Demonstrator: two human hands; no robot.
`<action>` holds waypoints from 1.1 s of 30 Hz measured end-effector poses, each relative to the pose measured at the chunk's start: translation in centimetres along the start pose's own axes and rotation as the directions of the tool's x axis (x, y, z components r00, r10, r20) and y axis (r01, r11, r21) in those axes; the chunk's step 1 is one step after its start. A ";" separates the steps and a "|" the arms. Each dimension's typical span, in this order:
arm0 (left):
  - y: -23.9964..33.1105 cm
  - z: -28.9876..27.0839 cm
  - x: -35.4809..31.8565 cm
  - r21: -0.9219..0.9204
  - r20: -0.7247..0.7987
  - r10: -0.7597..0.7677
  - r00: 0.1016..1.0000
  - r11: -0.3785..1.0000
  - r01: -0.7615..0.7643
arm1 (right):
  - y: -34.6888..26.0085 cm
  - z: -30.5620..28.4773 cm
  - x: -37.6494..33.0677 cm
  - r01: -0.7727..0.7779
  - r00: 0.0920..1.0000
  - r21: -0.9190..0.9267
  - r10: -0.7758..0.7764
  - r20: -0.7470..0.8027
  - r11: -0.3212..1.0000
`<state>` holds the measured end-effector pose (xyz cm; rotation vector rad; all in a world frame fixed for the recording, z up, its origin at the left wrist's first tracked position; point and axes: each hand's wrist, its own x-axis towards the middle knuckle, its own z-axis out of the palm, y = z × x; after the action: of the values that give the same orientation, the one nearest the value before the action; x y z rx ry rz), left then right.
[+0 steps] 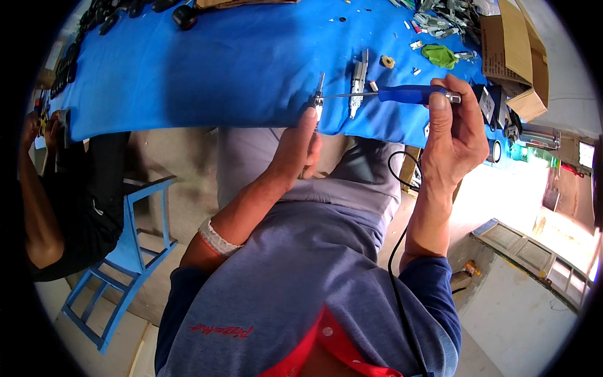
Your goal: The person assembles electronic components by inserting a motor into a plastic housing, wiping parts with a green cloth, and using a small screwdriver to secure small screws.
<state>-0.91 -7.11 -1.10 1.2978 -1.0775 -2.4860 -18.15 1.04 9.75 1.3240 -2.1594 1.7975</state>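
Observation:
My left hand [298, 149] is closed around a slim metal part [318, 107] with a thin rod pointing away from me, just over the near edge of the blue-covered table. Its lower portion is hidden in my fingers. In my right hand [453, 129] is a screwdriver [409, 95] with a blue handle, pinched near the butt end by thumb and fingers. The screwdriver's shaft runs left, and its tip meets or nearly meets the metal part. Between the hands, a grey metal mechanism [358, 85] lies on the cloth beneath the shaft.
Blue cloth [232, 56] covers the table. Many metal parts [440, 24] lie heaped at the far right, by a green rag [440, 56] and an open cardboard box [512, 56]. Black pieces line the left edge. Another person [75, 195] sits left, by a blue chair [129, 245].

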 end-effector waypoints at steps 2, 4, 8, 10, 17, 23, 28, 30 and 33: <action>0.1 0.1 0.0 0.000 -0.002 -0.005 1.000 1.000 0.005 | -0.1 0.0 0.0 -0.002 1.000 0.010 0.002 -0.004 1.000; 0.1 0.1 0.0 0.000 -0.001 0.000 1.000 1.000 0.000 | -0.3 0.1 0.1 -0.011 1.000 0.023 0.011 -0.001 1.000; -0.2 -0.1 0.2 -0.005 0.021 0.022 1.000 1.000 -0.022 | -0.2 0.1 0.2 0.000 1.000 0.041 0.001 -0.010 0.999; -0.3 -0.2 0.3 -0.012 0.029 0.019 0.999 1.000 -0.019 | 0.1 -0.1 0.2 -0.017 1.000 0.063 0.018 -0.023 0.998; -0.2 -0.3 0.1 -0.015 0.039 0.015 0.999 1.000 -0.014 | 0.0 -0.3 0.1 -0.015 0.998 0.080 0.020 -0.058 0.997; 0.0 -0.2 0.0 -0.002 0.043 0.034 0.999 0.999 -0.034 | 0.1 -0.2 0.0 0.000 0.999 0.052 0.003 -0.051 0.999; -0.1 -0.3 0.1 -0.002 0.057 0.043 0.997 0.999 -0.043 | -0.1 -0.3 0.0 0.011 0.999 0.021 -0.010 -0.045 1.000; 0.0 -0.3 0.0 -0.012 0.063 0.036 0.997 0.999 -0.035 | -0.1 -0.2 0.0 0.014 0.999 0.038 -0.013 -0.050 0.999; -0.1 -0.5 0.1 -0.027 0.083 0.022 0.996 0.999 -0.019 | -0.2 -0.1 0.0 0.019 0.999 0.038 -0.017 -0.050 0.999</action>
<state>-0.55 -7.33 -1.38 1.1798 -1.0660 -2.5510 -18.09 1.11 9.93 1.2870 -2.0920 1.8537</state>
